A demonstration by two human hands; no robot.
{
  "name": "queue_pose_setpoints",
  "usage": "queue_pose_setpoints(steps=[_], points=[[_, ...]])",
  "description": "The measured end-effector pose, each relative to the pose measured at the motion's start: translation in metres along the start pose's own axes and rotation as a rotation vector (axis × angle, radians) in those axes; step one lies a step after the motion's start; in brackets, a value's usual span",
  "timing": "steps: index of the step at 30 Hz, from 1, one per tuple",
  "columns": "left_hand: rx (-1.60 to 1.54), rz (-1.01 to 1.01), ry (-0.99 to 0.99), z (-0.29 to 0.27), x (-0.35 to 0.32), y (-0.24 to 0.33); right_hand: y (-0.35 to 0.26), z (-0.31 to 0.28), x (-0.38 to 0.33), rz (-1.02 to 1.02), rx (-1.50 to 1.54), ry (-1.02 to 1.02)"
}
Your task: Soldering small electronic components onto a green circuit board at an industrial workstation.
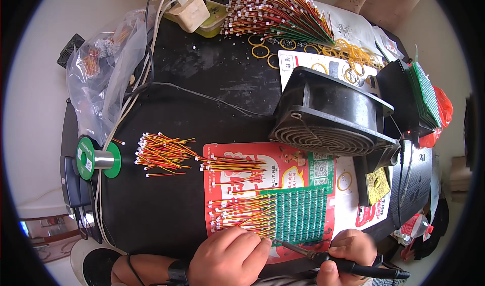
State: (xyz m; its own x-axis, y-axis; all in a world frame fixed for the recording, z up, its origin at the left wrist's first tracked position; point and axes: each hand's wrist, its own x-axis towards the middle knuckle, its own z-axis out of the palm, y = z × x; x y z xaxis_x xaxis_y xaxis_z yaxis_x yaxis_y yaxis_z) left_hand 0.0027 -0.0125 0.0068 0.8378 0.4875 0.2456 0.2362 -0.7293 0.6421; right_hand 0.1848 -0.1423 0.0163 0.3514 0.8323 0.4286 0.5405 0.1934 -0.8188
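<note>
While PCBs (301,213) lie beyond the curled left hand (231,254), the right (352,247) grips an iron (371,270).

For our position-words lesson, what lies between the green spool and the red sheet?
In the head view, a heap of red-and-yellow wires with white connectors lies on the black table between the spool and the sheet.

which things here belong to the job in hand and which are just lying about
In the job, apparently: soldering iron in the right fingers, green circuit board, wires with white connectors, solder spool, yellow sponge.

Lying about, it seems: red plastic bag, rubber bands.
</note>
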Motion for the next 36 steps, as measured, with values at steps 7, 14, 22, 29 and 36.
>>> queue_pose_setpoints(steps=[7,14,22,29,36], points=[[0.006,0.016,-0.003,-0.0009,-0.001,-0.0013,-0.0019,0.003,-0.0005,0.008,-0.01,0.022],[0.022,0.021,-0.012,-0.0017,-0.001,-0.0009,0.0008,0.001,0.0002,-0.01,0.006,-0.001],[0.057,0.031,-0.057,0.0,0.0041,-0.0043,0.0005,0.0039,-0.0059,0.001,0.032,0.107],[0.031,0.027,-0.021,-0.0027,-0.0004,-0.0014,-0.0014,0.0033,-0.0062,-0.017,0.02,0.135],[0.06,0.018,-0.009,-0.0031,0.0019,-0.0077,-0.0005,0.0058,-0.0093,-0.042,-0.004,0.173]])
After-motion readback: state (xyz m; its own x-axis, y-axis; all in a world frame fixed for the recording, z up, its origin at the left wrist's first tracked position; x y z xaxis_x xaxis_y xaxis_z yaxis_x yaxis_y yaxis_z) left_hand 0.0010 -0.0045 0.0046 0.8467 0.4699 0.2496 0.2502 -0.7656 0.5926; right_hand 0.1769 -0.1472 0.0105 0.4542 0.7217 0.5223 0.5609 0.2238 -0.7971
